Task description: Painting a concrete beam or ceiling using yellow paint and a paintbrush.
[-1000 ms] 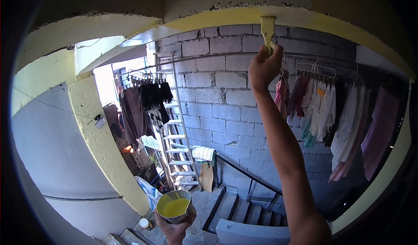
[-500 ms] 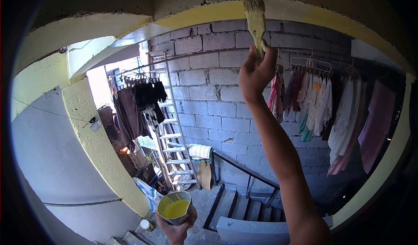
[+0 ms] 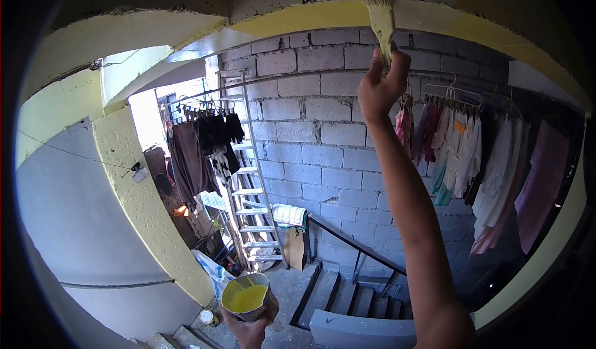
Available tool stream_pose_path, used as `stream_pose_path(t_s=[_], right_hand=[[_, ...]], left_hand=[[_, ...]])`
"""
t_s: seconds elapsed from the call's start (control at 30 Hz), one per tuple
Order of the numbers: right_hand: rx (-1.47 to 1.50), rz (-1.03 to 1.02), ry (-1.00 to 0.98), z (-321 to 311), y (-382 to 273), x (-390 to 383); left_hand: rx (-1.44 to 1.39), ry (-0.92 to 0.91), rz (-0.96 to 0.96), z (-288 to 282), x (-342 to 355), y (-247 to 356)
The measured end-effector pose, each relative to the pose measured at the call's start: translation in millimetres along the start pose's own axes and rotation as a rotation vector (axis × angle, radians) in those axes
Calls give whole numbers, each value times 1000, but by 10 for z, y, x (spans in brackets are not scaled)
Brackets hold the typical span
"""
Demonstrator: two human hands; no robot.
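Observation:
My right hand is raised overhead and grips the handle of a paintbrush. Its bristles press against the yellow-painted edge of a concrete beam above me. Low in the picture, my left hand holds a small tin of yellow paint from beneath. The tin is open and looks about half full.
A grey block wall faces me. An aluminium ladder leans on it at the left. Clothes hang on lines at left and right. A stair with a black handrail descends below. A yellow column stands left.
My right hand has pushed the brush higher and slightly to the left along the beam edge. The paint tin in my left hand has stayed in place.

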State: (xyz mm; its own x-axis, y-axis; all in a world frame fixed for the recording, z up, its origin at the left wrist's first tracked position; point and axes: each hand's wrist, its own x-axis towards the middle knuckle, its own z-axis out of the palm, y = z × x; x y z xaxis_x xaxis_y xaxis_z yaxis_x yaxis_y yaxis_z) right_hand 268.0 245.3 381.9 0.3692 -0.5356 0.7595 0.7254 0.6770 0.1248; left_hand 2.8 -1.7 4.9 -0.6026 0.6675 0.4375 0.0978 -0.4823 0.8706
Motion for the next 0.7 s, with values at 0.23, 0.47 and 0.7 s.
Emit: stream_pose_path(t_s=[0.23, 0.47, 0.7], right_hand=[[-100, 60, -20, 95, 212, -168], [-250, 217, -123, 121, 311, -250], [-365, 371, -230, 107, 419, -290]], left_hand=[[7, 53, 29, -13, 21, 93], [69, 69, 56, -41, 30, 145], [21, 44, 40, -39, 37, 181]])
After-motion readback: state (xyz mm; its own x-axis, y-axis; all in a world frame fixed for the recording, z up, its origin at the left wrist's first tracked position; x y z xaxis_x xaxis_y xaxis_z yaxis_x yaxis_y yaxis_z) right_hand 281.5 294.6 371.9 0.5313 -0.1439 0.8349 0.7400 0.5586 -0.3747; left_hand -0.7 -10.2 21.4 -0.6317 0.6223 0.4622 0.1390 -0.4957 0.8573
